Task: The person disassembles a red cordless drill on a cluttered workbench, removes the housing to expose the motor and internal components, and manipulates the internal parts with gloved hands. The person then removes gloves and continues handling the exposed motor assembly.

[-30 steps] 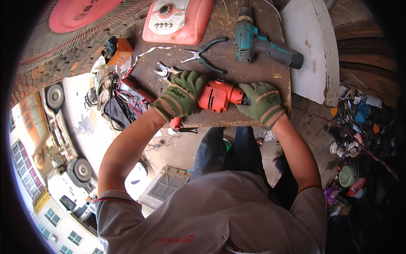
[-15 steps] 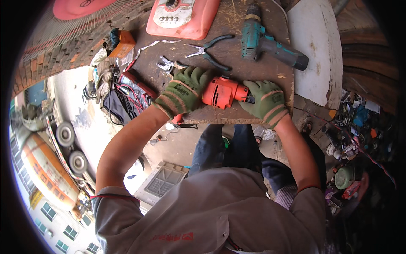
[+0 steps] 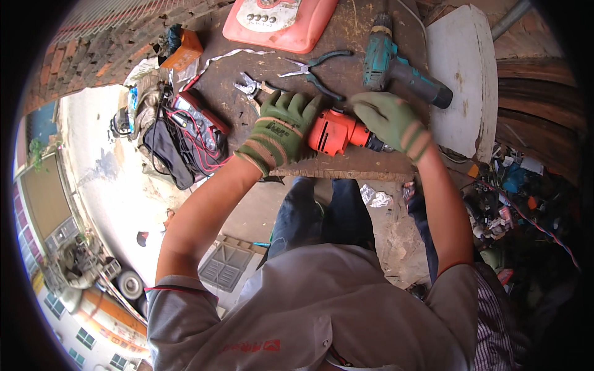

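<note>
At the far left of the wooden table [image 3: 346,166], by its edge, lies a black pouch [image 3: 166,156] with a red meter [image 3: 199,119] and a tangle of red and black leads [image 3: 207,148] on top of it. Farther away, near the brick wall [image 3: 93,43], sits a small orange box [image 3: 184,48]. A little to the right, a small pair of metal cutters [image 3: 249,85] lies on the table just beyond the left hand [image 3: 279,127]. That hand, in a green work glove, is clenched around the rear of an orange drill [image 3: 337,131], which lies on its side near the near edge of the table, at the middle of the scene. Beyond the drill, a pair of long-nosed pliers [image 3: 312,67] with dark handles rests flat, and farther still an orange plastic case [image 3: 281,21] stands at the far edge. The right hand [image 3: 390,119], gloved the same way, is curled over the front end of the drill, covering its nose, so both hands grasp the same tool. Just beyond the right hand a teal cordless drill [image 3: 396,65] lies with its dark handle pointing right. To its right a white board [image 3: 464,74] leans on the table's edge. At the far right, lower down, a heap of mixed scraps and wires [image 3: 513,198] covers the ground.
</note>
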`<state>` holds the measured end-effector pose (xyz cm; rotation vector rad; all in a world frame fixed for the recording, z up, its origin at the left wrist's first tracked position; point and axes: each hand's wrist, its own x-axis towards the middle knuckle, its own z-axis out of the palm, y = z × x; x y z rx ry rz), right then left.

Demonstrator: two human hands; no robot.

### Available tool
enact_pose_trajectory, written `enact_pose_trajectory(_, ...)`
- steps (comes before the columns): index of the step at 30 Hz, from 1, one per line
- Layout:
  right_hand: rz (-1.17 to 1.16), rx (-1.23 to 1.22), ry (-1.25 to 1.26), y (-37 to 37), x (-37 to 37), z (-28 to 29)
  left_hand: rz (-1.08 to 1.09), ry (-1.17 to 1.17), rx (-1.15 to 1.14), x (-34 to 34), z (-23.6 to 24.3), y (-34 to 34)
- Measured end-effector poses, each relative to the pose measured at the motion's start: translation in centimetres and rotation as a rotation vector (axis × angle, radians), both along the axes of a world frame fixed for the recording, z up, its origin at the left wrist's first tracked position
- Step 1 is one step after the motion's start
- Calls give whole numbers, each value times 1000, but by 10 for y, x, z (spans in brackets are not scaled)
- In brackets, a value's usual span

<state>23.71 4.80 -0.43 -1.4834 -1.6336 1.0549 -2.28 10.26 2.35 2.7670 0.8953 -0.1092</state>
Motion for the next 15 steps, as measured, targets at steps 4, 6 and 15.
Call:
enact_pose_trajectory(4,227,-473,-154,43,-16,-21,36,54,-50,7,-5,0)
enact_pose_trajectory(6,259,-642,-139,56,-20,-19,10,76,-40,5,-7,2)
enact_pose_trajectory(15,322,-501,-282,57,-22,-19,-11,-36,95,-1,-22,-3)
